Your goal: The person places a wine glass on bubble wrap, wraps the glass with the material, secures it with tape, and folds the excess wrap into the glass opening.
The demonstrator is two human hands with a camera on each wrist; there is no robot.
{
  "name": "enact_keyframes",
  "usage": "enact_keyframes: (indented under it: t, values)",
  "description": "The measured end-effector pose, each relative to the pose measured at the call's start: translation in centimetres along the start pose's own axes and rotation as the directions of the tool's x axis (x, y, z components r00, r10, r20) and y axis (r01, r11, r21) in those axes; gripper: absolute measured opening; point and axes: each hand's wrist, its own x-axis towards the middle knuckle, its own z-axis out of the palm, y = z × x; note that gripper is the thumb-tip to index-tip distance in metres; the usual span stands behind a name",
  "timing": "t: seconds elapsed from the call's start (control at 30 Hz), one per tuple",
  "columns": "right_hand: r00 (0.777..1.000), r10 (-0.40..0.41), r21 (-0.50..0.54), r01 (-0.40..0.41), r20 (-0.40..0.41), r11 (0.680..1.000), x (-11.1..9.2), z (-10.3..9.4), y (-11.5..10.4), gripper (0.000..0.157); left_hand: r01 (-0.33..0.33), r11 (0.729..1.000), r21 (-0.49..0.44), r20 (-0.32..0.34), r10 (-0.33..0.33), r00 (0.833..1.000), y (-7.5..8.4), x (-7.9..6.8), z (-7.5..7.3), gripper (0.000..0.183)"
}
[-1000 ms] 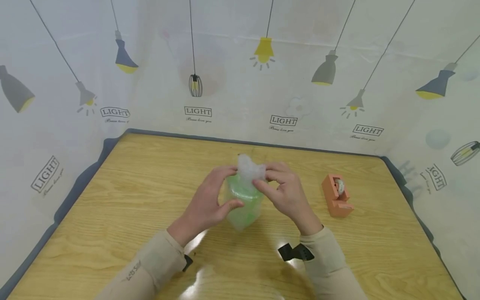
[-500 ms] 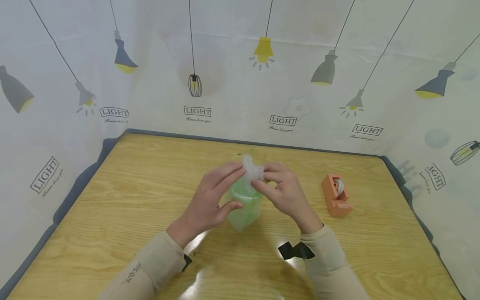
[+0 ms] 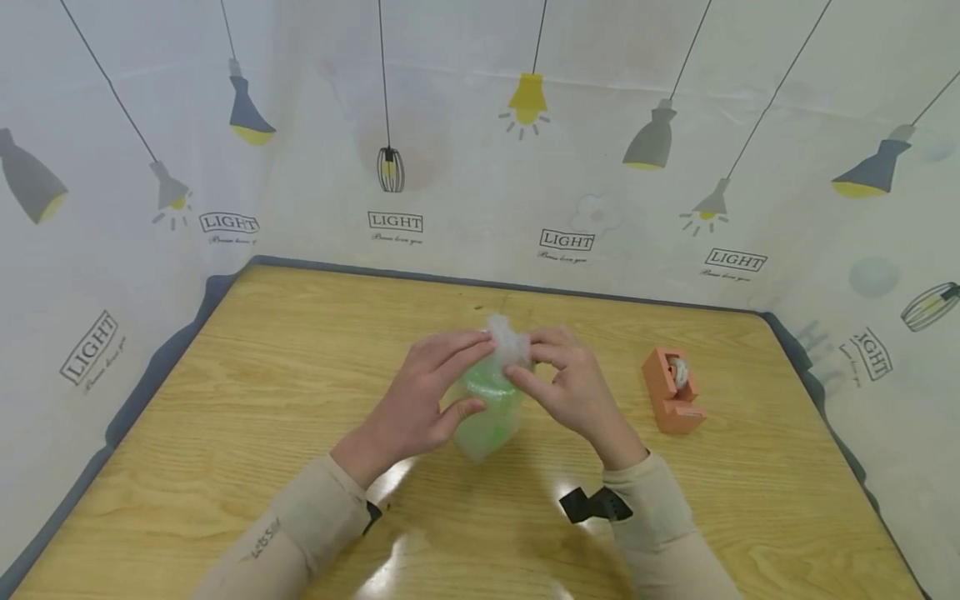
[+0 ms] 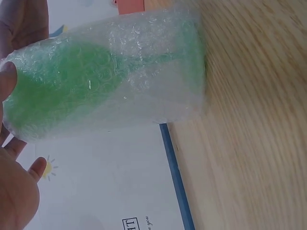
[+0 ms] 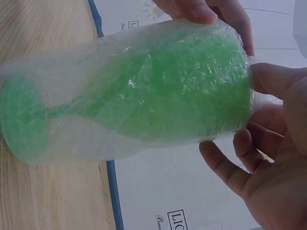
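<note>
A green stemmed goblet (image 5: 163,86) stands upright on its foot, sheathed in clear bubble wrap (image 4: 144,91). The surplus wrap bunches into a tuft (image 3: 507,346) above the rim. My left hand (image 3: 420,392) curves round the upper end, thumb on the near side and fingers reaching to the tuft. From the other side, my right hand (image 3: 573,387) pinches the tuft between thumb and fingers. In the right wrist view, the right fingers (image 5: 225,165) lie against the rim end. Part of the left fingers is hidden behind the wrap.
An orange tape dispenser (image 3: 672,392) with a roll of tape stands on the wooden table (image 3: 262,375) to the right of the hands. A light curtain (image 3: 465,200) printed with lamps surrounds the table's back and sides.
My left fingers have moved right and inward onto the tuft, pressing it narrower. My right hand keeps its pinch almost in place. The goblet stays where it was.
</note>
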Motion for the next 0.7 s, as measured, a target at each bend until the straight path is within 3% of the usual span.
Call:
enact_keyframes:
  t: [0.1, 0.3, 0.47, 0.7]
  values:
    - [1.000, 0.000, 0.014, 0.001, -0.020, 1.000, -0.16, 0.03, -0.04, 0.012, 0.005, 1.000, 0.005, -0.004, -0.005, 1.000, -0.08, -0.10, -0.06, 0.064]
    - [0.994, 0.022, 0.146, -0.007, -0.102, 0.989, -0.55, -0.02, -0.04, 0.028, 0.019, 1.000, 0.003, 0.002, -0.019, 1.000, -0.19, -0.25, -0.16, 0.065]
    - [0.989, -0.040, 0.147, 0.062, -0.145, 0.987, -0.76, 0.16, 0.11, 0.028, 0.030, 1.000, -0.002, 0.012, -0.030, 0.999, -0.25, -0.43, -0.15, 0.067]
    - [0.982, -0.115, 0.136, 0.135, -0.147, 0.981, -0.64, 0.29, 0.04, 0.023, 0.036, 0.999, -0.018, 0.012, -0.036, 0.999, -0.23, -0.45, -0.13, 0.064]
